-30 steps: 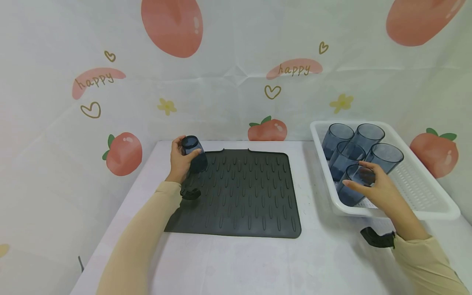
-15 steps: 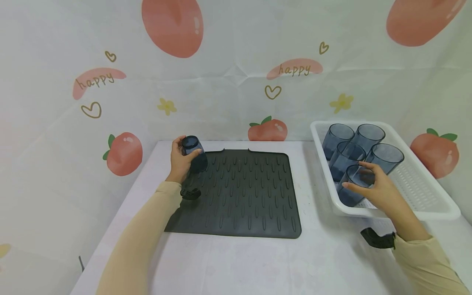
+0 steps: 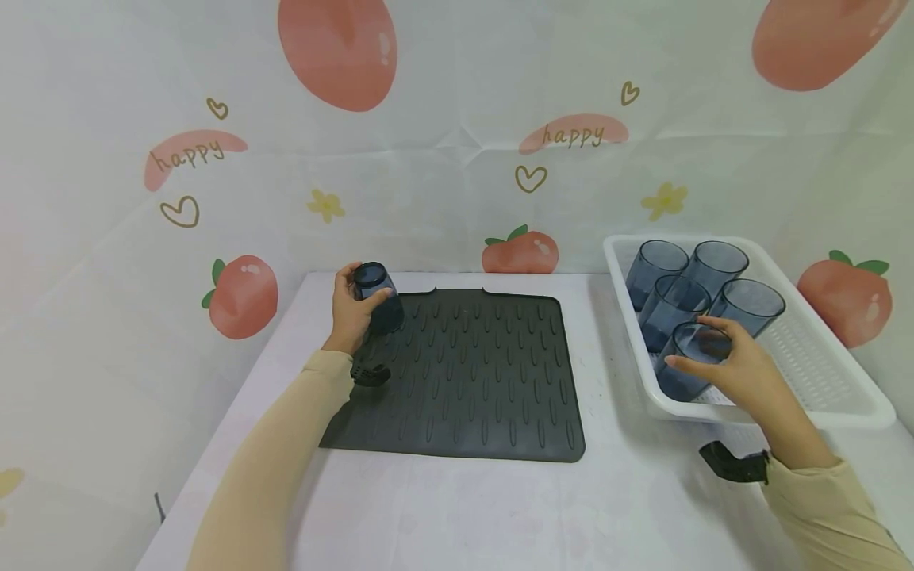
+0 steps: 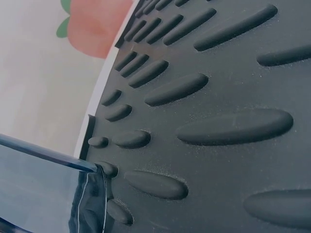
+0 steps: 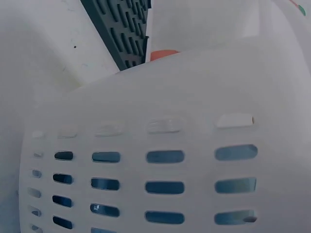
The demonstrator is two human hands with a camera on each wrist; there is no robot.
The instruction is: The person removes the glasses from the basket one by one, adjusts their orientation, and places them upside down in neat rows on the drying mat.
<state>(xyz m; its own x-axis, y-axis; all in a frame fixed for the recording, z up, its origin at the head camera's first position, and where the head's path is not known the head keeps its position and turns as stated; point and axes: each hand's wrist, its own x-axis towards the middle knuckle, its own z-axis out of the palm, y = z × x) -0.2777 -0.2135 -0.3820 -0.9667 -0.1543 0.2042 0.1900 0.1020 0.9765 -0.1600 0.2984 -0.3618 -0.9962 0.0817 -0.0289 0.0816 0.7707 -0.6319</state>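
- Since the two earlier head frames: hardly anything moved; whole view slid slightly right, both hands keep their places.
- My left hand (image 3: 351, 313), left of centre, grips an upside-down glass (image 3: 378, 297), thumb on its right side, thick base up, mouth down.
- That glass is at the upper left corner of the dark ridged mat (image 3: 464, 381); left wrist view has it at lower left by the mat edge. Can't tell if it rests on the mat or hovers just above.
- My right hand (image 3: 743, 366), right of frame, holds the front glass (image 3: 681, 381) near its rim, thumb left, finger on the far side.
- Front glass is inside the white basket (image 3: 850, 416), mouth up; four other glasses (image 3: 746, 305) sit mouth up behind it, upper right.
- Right wrist view: slotted basket wall, blue showing through; hand itself not seen.
- Meaning, my judgement: a held moment, neither glass visibly shifted; left one looks at its spot but unreleased, right one gripped but not lifted out.
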